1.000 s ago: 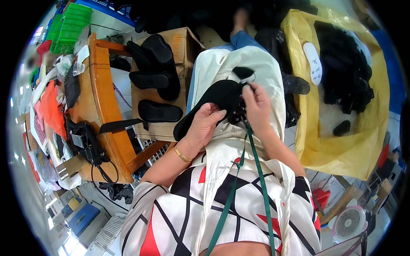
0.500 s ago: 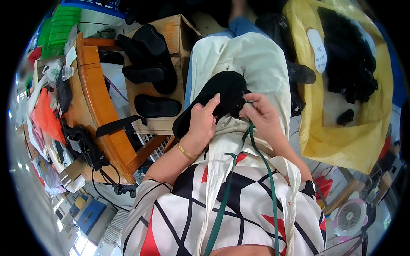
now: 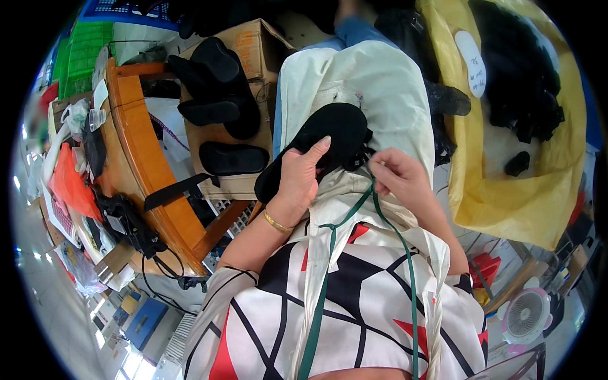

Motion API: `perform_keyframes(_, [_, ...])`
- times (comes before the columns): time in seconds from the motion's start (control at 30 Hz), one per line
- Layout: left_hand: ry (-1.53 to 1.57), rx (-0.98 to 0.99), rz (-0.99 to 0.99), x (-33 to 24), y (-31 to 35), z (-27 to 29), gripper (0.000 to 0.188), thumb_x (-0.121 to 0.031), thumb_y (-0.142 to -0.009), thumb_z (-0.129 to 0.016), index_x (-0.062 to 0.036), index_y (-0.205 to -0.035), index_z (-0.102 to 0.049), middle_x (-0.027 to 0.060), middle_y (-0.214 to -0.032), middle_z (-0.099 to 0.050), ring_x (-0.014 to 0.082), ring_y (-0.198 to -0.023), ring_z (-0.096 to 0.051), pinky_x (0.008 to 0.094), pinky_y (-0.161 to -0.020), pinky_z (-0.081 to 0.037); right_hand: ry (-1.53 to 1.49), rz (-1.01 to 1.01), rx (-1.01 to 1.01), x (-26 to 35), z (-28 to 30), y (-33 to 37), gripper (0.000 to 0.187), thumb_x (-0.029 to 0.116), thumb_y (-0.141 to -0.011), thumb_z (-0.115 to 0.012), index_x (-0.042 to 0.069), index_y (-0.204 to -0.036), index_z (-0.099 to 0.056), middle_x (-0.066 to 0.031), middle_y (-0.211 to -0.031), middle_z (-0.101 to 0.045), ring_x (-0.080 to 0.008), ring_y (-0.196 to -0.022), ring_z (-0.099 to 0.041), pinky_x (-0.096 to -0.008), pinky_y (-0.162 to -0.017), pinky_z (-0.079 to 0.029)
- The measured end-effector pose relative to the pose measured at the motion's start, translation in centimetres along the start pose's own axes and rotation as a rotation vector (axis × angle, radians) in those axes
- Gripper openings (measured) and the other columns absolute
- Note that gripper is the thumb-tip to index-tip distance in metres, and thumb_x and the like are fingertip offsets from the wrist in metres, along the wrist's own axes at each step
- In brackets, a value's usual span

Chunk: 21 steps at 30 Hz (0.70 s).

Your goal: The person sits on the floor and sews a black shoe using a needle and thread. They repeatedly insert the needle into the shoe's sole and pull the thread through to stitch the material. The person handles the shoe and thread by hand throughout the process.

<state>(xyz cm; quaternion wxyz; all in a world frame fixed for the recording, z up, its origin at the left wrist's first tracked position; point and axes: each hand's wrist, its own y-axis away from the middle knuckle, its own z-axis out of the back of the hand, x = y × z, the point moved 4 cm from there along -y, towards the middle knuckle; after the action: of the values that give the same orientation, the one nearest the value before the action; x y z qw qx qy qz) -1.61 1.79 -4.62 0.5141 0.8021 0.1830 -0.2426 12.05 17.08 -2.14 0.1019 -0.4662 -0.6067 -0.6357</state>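
Observation:
A black shoe sole (image 3: 329,136) lies slanted over the pale apron (image 3: 386,88) on my lap. My left hand (image 3: 303,168) is closed round its near part, thumb pressed on the upper face. Just off its right edge, my right hand (image 3: 398,174) is in a pinch, fingertips together. What the pinch holds, if anything, is too small to make out. Between the pinch and the sole sits a dark bunched piece (image 3: 360,158) with small shiny spots. Green apron ties (image 3: 373,190) hang below the right hand.
On the left, a cardboard box (image 3: 256,180) carries several black soles (image 3: 233,158). Beside it stands a wooden chair (image 3: 142,139) with a black strip (image 3: 177,190) across it. To the right, a yellow sack (image 3: 459,196) holds black pieces (image 3: 519,82) and a white sole-shaped template (image 3: 469,63).
My right hand has drawn a little to the right and nearer to me, away from the sole's edge. My left hand keeps its hold, and the sole has turned slightly.

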Motion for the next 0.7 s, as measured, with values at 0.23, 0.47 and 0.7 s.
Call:
perform_keyframes(0.23, [-0.05, -0.01, 0.019, 0.2, -0.3, 0.7, 0.029, -0.012, -0.086, -0.077, -0.0023, -0.112, -0.068, 0.0054, -0.103, -0.072, 0.0156, -0.09, -0.069, 0.0318, -0.079, -0.054, 0.19, 0.169, -0.008, 0.1, -3.5, -3.5, 0.01, 0.011, -0.095, -0.062, 0.002, -0.099, -0.063, -0.0022, -0.069, -0.058, -0.0072, -0.059, -0.053, -0.0258, -0.055, -0.045])
perform_keyframes(0.47, [-0.006, 0.0, 0.021, 0.4, -0.4, 0.7, 0.025, -0.007, -0.086, -0.076, -0.0006, -0.109, -0.07, 0.0052, -0.101, -0.072, 0.0135, -0.087, -0.068, 0.0274, -0.078, -0.054, 0.254, 0.238, -0.017, 0.0, -3.6, -3.8, 0.009, 0.008, -0.094, -0.06, 0.001, -0.099, -0.064, -0.0034, -0.065, -0.056, -0.0078, -0.058, -0.048, -0.0272, -0.054, -0.041])
perform_keyframes(0.7, [-0.011, 0.001, 0.016, 0.3, -0.4, 0.7, 0.026, -0.007, -0.086, -0.075, -0.0003, -0.11, -0.07, 0.0053, -0.103, -0.072, 0.0134, -0.089, -0.068, 0.0276, -0.08, -0.054, 0.264, 0.265, -0.02, 0.0, -3.5, -3.8, 0.01, 0.007, -0.092, -0.061, 0.001, -0.099, -0.064, -0.0043, -0.065, -0.057, -0.0079, -0.058, -0.049, -0.0274, -0.054, -0.042])
